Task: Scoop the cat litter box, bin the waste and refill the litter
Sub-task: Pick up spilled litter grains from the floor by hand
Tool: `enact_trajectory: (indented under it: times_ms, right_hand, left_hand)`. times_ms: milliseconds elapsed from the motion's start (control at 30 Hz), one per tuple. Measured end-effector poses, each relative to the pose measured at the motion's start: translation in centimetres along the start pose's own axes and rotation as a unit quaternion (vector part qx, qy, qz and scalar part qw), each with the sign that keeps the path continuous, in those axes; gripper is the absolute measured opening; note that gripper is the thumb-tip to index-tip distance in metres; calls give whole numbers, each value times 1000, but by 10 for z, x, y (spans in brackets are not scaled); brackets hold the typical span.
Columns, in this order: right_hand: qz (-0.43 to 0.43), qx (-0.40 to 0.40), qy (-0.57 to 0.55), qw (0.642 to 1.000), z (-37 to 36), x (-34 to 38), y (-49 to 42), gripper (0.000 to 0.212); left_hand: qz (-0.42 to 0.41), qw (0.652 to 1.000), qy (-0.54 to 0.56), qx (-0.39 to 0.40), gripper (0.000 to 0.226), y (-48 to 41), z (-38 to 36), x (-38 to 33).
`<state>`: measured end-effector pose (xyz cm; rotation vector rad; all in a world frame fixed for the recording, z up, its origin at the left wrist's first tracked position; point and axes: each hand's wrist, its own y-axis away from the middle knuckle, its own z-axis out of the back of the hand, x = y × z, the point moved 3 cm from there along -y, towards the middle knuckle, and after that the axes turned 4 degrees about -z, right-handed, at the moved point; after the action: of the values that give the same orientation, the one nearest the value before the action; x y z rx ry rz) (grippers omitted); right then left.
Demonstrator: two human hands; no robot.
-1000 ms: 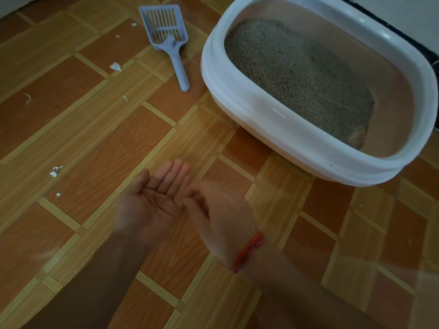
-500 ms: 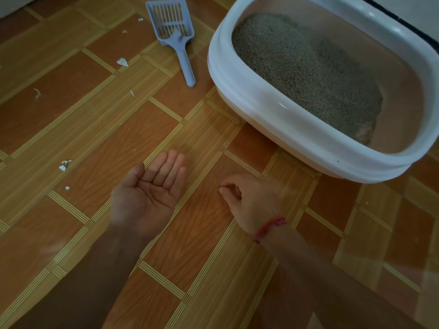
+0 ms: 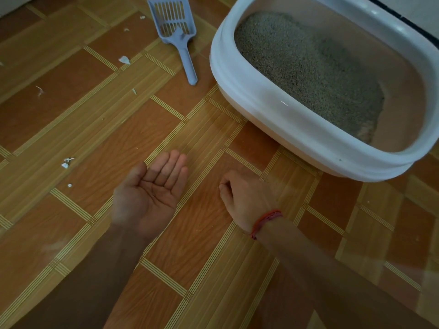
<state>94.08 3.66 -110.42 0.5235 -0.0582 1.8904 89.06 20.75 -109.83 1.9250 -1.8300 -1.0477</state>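
Note:
A white litter box (image 3: 275, 110) stands on the floor at the upper right, with grey litter (image 3: 308, 67) heaped toward its left and far side and bare bottom showing at the right. A pale blue slotted scoop (image 3: 177, 32) lies flat on the floor to the left of the box, handle toward me. My left hand (image 3: 149, 198) is held palm up, fingers together, above the floor in front of the box; a few tiny specks lie in the palm. My right hand (image 3: 244, 198), with a red thread on the wrist, is pinched shut low over the floor to its right.
The floor is wood-pattern vinyl in brown and tan blocks. Small white scraps (image 3: 67, 162) lie scattered on it at the left, with another white scrap (image 3: 124, 60) near the scoop. A dark strip runs behind the litter box at the top right.
My hands were touching, right over left palm; the right hand has moved away to the right and down to the floor, fingers pinched. The left palm stays up.

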Motion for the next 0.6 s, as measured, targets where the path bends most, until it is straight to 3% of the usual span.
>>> enact_trajectory:
  times_ms: [267,400,600]
  right_hand:
    - [-2,113,-42,993,16,39,13,19]
    - [77,31,-112,990,30,85,21,20]
    - [80,57,-117,988,19,97,20,17]
  left_hand:
    - [9,1000,-5,3,61,3,-1,4]
    - [34,999,-3,0,57,6,-1,13]
    - [45,998,-36,5,53,13,-6,17]
